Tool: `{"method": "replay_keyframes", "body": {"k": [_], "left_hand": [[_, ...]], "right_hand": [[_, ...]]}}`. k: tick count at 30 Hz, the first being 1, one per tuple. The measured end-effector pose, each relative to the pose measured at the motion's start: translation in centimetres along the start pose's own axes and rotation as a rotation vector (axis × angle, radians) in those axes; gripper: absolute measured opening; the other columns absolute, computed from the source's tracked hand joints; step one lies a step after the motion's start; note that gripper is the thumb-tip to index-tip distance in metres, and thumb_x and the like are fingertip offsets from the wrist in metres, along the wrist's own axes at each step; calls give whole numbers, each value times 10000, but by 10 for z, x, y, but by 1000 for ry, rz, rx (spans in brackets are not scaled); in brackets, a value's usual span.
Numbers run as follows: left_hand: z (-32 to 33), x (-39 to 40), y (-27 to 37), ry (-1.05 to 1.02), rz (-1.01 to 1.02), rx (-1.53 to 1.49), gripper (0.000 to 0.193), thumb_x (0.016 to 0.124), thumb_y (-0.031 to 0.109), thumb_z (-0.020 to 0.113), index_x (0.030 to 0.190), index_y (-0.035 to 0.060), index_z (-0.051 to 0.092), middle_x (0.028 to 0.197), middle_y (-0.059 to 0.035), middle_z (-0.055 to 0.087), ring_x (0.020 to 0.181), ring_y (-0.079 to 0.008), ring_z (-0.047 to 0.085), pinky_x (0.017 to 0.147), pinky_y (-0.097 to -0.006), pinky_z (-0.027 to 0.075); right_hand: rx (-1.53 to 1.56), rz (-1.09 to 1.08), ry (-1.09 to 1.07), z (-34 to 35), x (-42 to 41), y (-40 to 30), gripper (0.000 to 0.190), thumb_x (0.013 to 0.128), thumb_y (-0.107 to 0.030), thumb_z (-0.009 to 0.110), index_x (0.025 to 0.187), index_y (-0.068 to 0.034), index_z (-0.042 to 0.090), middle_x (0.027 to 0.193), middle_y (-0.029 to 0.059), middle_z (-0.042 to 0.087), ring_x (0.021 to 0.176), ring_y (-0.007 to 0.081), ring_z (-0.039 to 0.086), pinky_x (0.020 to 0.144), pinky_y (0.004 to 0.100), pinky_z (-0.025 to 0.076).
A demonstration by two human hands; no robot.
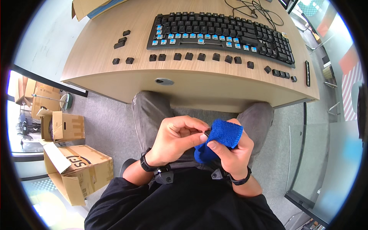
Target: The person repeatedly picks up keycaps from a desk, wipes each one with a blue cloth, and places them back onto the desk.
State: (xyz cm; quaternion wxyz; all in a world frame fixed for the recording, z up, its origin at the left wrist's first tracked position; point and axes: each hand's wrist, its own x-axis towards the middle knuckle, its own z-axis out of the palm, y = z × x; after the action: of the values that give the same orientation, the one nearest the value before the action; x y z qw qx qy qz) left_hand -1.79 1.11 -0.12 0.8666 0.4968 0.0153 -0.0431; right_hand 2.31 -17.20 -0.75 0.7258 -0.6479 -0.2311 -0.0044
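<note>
Above my lap, my right hand (234, 155) grips a folded blue cloth (225, 133) with the thumb pressed on its front. My left hand (179, 141) pinches a small dark piece, likely a keycap (207, 133), between thumb and forefinger at the cloth's left edge. Most of that piece is hidden by my fingers and the cloth. On the desk ahead lies a black mechanical keyboard (207, 31). Its lower rows and part of its left side show bare blue switches (201, 41). Loose black keycaps (201, 57) are spread in a line along the desk's front edge.
More keycaps (119, 43) sit at the desk's left, and a long black keycap (308, 73) at its right end. A cable (256, 13) coils behind the keyboard. Open cardboard boxes (83, 166) stand on the floor to the left. A glass panel (322, 161) is at the right.
</note>
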Motion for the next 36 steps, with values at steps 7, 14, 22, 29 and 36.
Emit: {"method": "replay_keyframes", "body": {"k": [7, 14, 22, 29, 36], "left_hand": [[1, 2, 3, -119, 51, 5, 169, 868, -119, 680, 1025, -56, 672, 1139, -176, 692, 996, -172, 672, 867, -307, 562], [5, -8, -3, -151, 54, 101, 177, 865, -121, 681, 1023, -42, 685, 1123, -169, 702, 980, -166, 671, 834, -291, 555], [3, 3, -11, -66, 18, -274, 201, 903, 8, 670, 1091, 64, 631, 982, -140, 673, 935, -246, 635, 837, -371, 517], [6, 5, -9, -166, -96, -540, 224, 928, -71, 617, 1128, 31, 635, 1139, -98, 666, 1031, -166, 652, 916, -357, 559], [1, 4, -18, -146, -7, -292, 229, 908, -69, 630, 1110, 34, 656, 1082, -108, 650, 1020, -191, 618, 893, -335, 499]], "right_hand": [[-18, -16, 9, -2, 3, -10, 244, 755, -56, 846, 940, 28, 710, 908, 94, 662, 760, 155, 629, 663, 268, 475], [-56, -46, 86, -2, -5, -7, 258, 749, -72, 860, 923, 34, 701, 917, 118, 666, 754, 184, 649, 658, 277, 492], [-92, -8, 84, -5, -12, -4, 294, 739, -68, 865, 943, 38, 683, 882, 85, 660, 756, 155, 645, 671, 274, 495], [140, 106, 135, -5, -7, -9, 315, 751, -52, 857, 990, 41, 673, 892, 63, 659, 764, 123, 637, 676, 253, 491], [135, 90, 140, -1, -10, -2, 299, 752, -44, 852, 983, 35, 681, 895, 57, 658, 784, 121, 626, 693, 256, 480]]}}
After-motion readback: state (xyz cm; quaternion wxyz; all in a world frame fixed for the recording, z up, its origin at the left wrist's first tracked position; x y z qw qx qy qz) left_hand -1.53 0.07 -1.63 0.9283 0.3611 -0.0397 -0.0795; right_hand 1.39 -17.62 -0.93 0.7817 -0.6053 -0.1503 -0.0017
